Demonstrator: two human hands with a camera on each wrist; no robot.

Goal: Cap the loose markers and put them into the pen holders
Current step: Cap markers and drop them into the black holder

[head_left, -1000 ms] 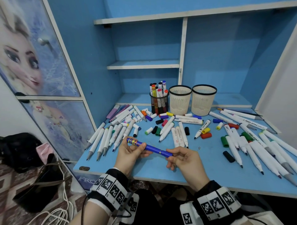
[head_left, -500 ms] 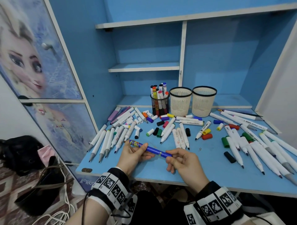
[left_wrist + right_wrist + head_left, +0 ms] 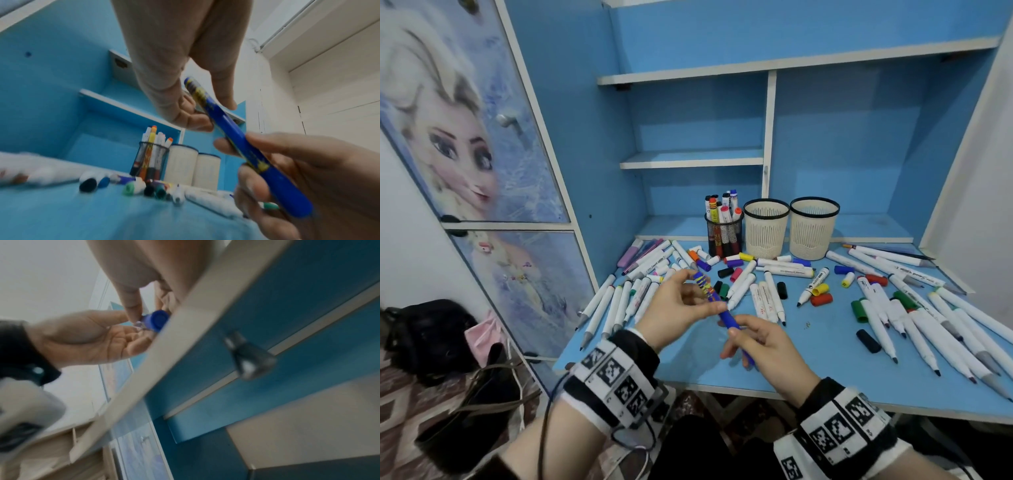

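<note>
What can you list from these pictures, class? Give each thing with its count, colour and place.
blue marker: one, blue with a patterned band, held above the desk's front edge by both hands
black mesh holder: one, black, back of desk, left of the cream holders, holding several capped markers
cream holders: two, cream with black rims, back of desk, side by side
loose markers: many, mostly white barrels, scattered left, middle and right on the desk
loose caps: many, mixed colours, among the markers
desk: one, blue, with shelves above
black bag: one, floor at left
left hand: pinches the marker's patterned end
right hand: grips the plain blue end
</note>
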